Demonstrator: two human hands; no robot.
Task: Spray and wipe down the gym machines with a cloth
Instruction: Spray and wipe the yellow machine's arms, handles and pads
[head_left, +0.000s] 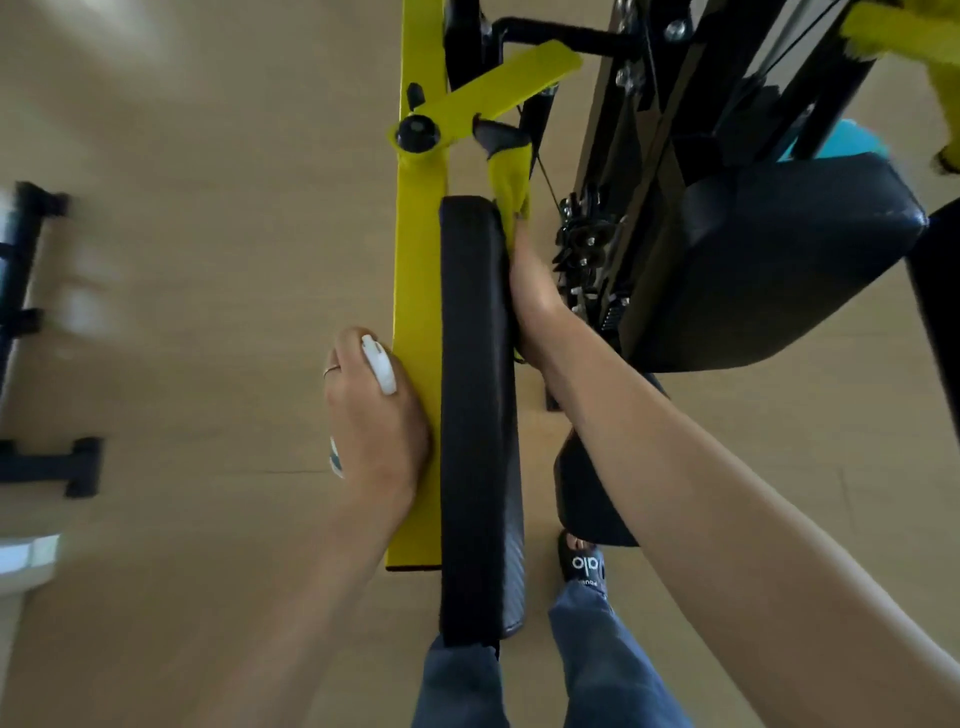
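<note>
My left hand (371, 415) has its grip around a white spray bottle (379, 364), resting against the yellow frame bar (418, 291). My right hand (535, 301) presses a yellow cloth (511, 179) against the far side of the long black pad (478, 395), fingers curled round the cloth.

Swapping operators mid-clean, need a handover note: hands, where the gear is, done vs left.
Left hand: grips the white spray bottle, resting against the yellow frame bar.
Right hand: presses the yellow cloth against the right edge of the long black pad.
Done: cannot tell which surfaces are already wiped.
Left: likely finish this pad, then the yellow frame and the large black seat pad.
</note>
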